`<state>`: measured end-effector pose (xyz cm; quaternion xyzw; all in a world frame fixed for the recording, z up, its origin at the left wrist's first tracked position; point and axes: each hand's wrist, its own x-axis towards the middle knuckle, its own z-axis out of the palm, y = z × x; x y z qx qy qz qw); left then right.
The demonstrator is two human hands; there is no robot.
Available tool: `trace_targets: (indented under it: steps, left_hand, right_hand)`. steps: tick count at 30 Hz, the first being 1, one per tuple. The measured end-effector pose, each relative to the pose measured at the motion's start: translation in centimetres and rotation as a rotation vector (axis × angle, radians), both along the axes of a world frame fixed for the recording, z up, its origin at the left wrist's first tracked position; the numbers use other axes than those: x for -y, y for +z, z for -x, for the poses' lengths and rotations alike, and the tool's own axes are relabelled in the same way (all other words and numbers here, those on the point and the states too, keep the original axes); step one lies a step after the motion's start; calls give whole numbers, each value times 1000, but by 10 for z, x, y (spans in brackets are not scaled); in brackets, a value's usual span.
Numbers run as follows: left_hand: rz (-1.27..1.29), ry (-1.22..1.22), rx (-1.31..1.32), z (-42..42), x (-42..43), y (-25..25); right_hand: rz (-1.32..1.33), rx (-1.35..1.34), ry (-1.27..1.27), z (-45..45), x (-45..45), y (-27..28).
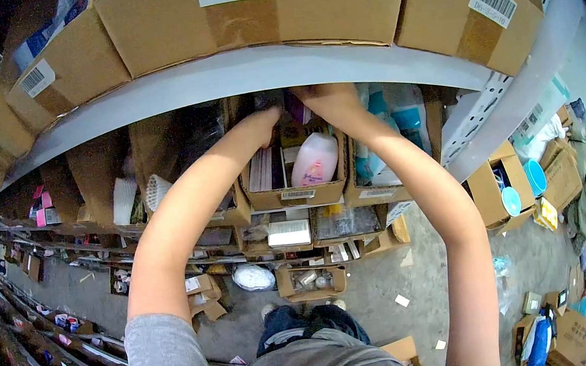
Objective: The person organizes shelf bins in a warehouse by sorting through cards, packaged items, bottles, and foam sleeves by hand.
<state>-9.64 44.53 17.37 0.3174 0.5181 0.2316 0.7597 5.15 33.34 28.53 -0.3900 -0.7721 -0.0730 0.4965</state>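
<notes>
Both arms reach into an open cardboard box (317, 194) on the shelf below a white beam. My left hand (266, 122) is at the box's back left, in shadow, its fingers largely hidden. At the back right, under the beam, is my right hand (330, 103), beside a purple item (298, 109); whether it grips this item cannot be made out. A white and pink bottle (316, 159) leans in the front of the box, right of some upright thin white packets (261, 169). A dark yellowish box (292, 135) lies behind the bottle.
The white shelf beam (218, 79) runs above the hands, with labelled cartons (328, 6) on it. A box of blue-capped items (386, 141) adjoins on the right. Lower shelves hold more boxes. Cartons (493, 192) and bags lie on the floor at right.
</notes>
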Motion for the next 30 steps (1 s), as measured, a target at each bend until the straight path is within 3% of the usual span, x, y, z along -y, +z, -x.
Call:
trace_targets:
  steps: [9, 16, 18, 20, 21, 23, 25, 27, 30]
  left_hand:
    - [35, -2, 87, 0, 7, 9]
    - [73, 3, 283, 0, 32, 49]
    - [-196, 12, 140, 1, 77, 89]
    - [-722, 42, -146, 2, 120, 120]
    - [-613, 201, -147, -6, 122, 121]
    - [-672, 45, -42, 11, 154, 138]
    - [-749, -57, 42, 29, 177, 140]
    - [-859, 26, -92, 39, 194, 143]
    - [-798, 102, 91, 48, 208, 150]
  right_hand:
    - [-102, 8, -25, 8, -2, 0]
    - [12, -35, -85, 25, -16, -14]
    - [0, -12, -129, 29, -18, -17]
    - [35, -40, -133, 35, -18, -21]
    - [33, -42, -136, 39, -17, -21]
    - [-160, -52, -65, 46, -15, -22]
    - [-64, -21, -112, 52, -11, -28]
    - [134, 42, -229, 58, -7, -31]
    - [-13, -52, -107, 60, -14, -44]
